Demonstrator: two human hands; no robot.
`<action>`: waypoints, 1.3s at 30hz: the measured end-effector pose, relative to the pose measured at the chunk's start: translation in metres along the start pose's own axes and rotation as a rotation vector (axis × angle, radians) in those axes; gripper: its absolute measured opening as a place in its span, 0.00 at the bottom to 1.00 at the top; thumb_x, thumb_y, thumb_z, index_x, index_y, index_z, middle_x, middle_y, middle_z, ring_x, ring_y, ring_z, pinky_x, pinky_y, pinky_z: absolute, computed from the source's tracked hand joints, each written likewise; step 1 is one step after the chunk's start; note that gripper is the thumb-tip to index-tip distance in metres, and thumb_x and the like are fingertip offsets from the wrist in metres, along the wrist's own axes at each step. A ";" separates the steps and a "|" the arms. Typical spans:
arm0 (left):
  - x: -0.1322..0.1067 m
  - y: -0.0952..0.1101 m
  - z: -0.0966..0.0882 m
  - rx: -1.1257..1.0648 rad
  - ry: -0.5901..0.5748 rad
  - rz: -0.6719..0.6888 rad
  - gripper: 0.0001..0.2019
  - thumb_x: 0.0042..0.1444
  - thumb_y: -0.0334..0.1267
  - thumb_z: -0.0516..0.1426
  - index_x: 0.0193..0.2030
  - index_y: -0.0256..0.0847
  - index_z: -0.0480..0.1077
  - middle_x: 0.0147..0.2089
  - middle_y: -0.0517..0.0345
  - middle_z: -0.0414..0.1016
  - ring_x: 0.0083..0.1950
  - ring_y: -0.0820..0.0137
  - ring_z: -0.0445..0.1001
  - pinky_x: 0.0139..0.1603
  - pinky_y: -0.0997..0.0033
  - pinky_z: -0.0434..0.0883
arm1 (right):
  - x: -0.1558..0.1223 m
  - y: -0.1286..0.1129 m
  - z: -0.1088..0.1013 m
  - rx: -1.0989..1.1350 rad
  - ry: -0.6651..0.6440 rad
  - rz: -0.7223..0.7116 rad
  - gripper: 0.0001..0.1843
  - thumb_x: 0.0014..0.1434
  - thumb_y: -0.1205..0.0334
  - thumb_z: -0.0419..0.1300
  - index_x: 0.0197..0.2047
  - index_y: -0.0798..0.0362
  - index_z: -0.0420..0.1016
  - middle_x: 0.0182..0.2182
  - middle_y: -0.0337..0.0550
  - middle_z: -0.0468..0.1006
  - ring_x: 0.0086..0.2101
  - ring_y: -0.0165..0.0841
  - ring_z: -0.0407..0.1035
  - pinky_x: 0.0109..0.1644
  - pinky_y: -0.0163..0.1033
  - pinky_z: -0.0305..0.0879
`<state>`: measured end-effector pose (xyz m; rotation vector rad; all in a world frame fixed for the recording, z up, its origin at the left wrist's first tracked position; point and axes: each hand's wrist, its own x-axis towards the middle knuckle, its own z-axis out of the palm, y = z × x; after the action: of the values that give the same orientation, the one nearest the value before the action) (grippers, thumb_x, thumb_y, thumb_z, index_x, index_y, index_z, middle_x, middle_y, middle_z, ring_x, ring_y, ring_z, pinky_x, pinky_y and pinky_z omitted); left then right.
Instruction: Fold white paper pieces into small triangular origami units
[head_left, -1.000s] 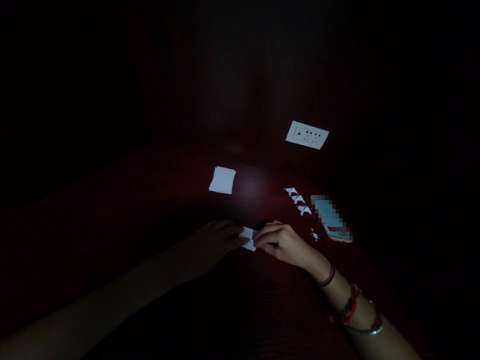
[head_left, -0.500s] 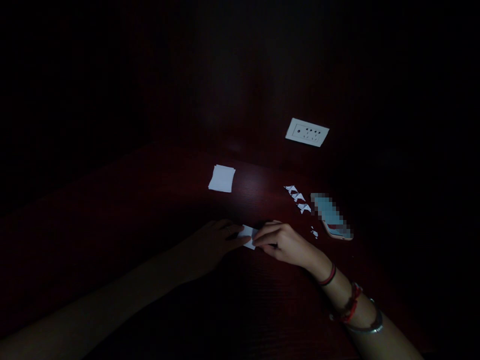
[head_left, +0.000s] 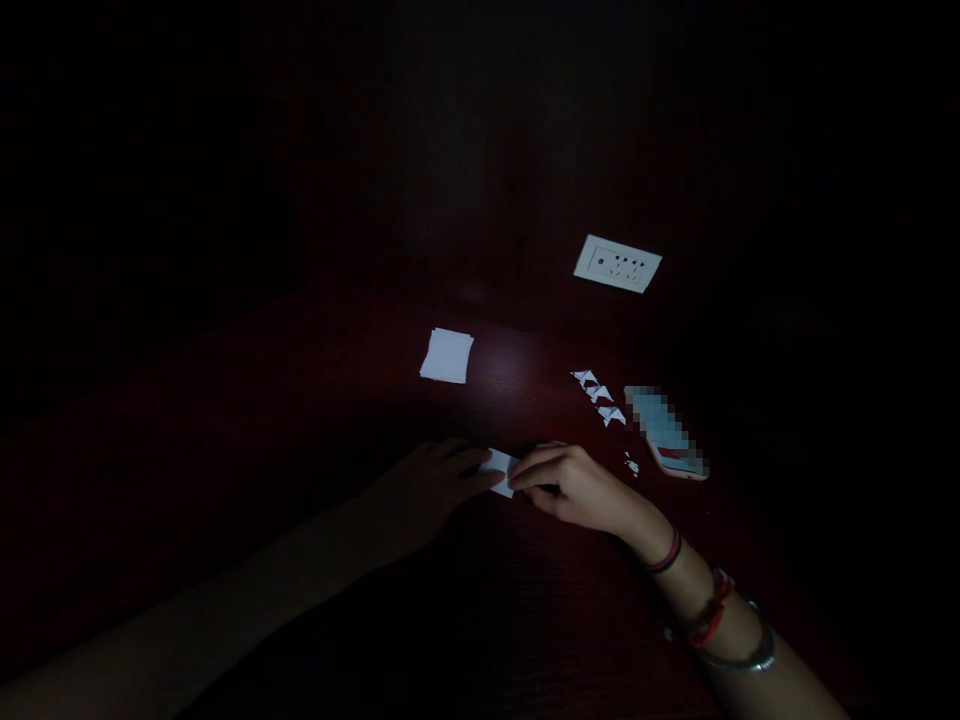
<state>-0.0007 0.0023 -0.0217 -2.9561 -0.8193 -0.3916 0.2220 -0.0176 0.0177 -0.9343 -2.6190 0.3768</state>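
Observation:
A small piece of white paper (head_left: 498, 464) lies on the dark red table between my two hands. My left hand (head_left: 442, 480), dim in shadow, grips its left side with thumb and forefinger. At the paper's right edge my right hand (head_left: 571, 484) has its fingers bent and pinched on it. Beyond the hands sits a stack of white paper squares (head_left: 448, 357). To the right are several small folded paper pieces (head_left: 599, 394) in a slanting row.
A phone (head_left: 666, 435) with a blurred-out screen lies at the right, beside the folded pieces. Tiny paper scraps (head_left: 632, 465) are scattered just left of its lower end. A white wall socket (head_left: 618, 264) is set behind the table (head_left: 337, 380). The surroundings are very dark.
The whole view has shifted slightly, so everything appears a little farther right. Both hands keep their places on the paper, with hardly any other difference.

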 end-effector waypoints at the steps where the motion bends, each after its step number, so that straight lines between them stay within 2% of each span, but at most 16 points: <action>1: 0.000 0.000 0.000 -0.002 0.004 0.000 0.25 0.51 0.26 0.47 0.55 0.51 0.54 0.57 0.60 0.55 0.55 0.61 0.53 0.50 0.59 0.55 | 0.000 0.000 0.000 0.001 0.001 0.008 0.15 0.50 0.76 0.51 0.38 0.54 0.73 0.37 0.41 0.73 0.38 0.28 0.66 0.45 0.34 0.61; 8: -0.002 0.003 -0.003 0.009 0.012 -0.004 0.24 0.52 0.26 0.46 0.55 0.50 0.53 0.58 0.61 0.54 0.56 0.62 0.53 0.49 0.60 0.55 | 0.001 -0.002 -0.001 -0.071 0.039 0.047 0.16 0.51 0.74 0.51 0.39 0.51 0.72 0.37 0.40 0.72 0.37 0.29 0.66 0.46 0.37 0.60; 16: 0.000 0.006 -0.007 0.014 -0.038 -0.034 0.25 0.51 0.26 0.47 0.56 0.51 0.52 0.58 0.60 0.55 0.56 0.61 0.53 0.50 0.59 0.54 | 0.000 -0.003 -0.002 -0.135 -0.018 0.078 0.17 0.52 0.72 0.51 0.43 0.49 0.71 0.37 0.40 0.70 0.36 0.28 0.65 0.42 0.35 0.60; 28: 0.000 0.008 -0.010 0.014 -0.012 -0.056 0.23 0.52 0.26 0.46 0.54 0.50 0.56 0.56 0.61 0.57 0.54 0.60 0.55 0.47 0.59 0.56 | 0.004 -0.016 -0.007 -0.303 -0.070 0.083 0.13 0.52 0.71 0.51 0.38 0.52 0.73 0.33 0.41 0.71 0.34 0.30 0.66 0.43 0.36 0.59; 36: 0.000 0.008 -0.008 0.014 -0.028 -0.077 0.25 0.51 0.24 0.45 0.54 0.53 0.55 0.56 0.62 0.57 0.54 0.61 0.55 0.47 0.58 0.56 | -0.001 -0.015 -0.010 -0.309 -0.103 0.094 0.13 0.52 0.71 0.50 0.36 0.51 0.73 0.32 0.40 0.71 0.35 0.30 0.66 0.42 0.36 0.59; 39: 0.000 0.008 -0.008 0.013 -0.031 -0.071 0.24 0.51 0.25 0.45 0.54 0.52 0.55 0.56 0.62 0.57 0.54 0.61 0.55 0.47 0.59 0.56 | -0.002 -0.013 -0.009 -0.344 -0.071 0.127 0.11 0.51 0.69 0.51 0.35 0.51 0.73 0.32 0.40 0.71 0.34 0.31 0.65 0.43 0.38 0.57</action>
<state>0.0017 -0.0053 -0.0133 -2.9348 -0.9290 -0.3433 0.2194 -0.0275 0.0302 -1.2199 -2.7486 -0.0148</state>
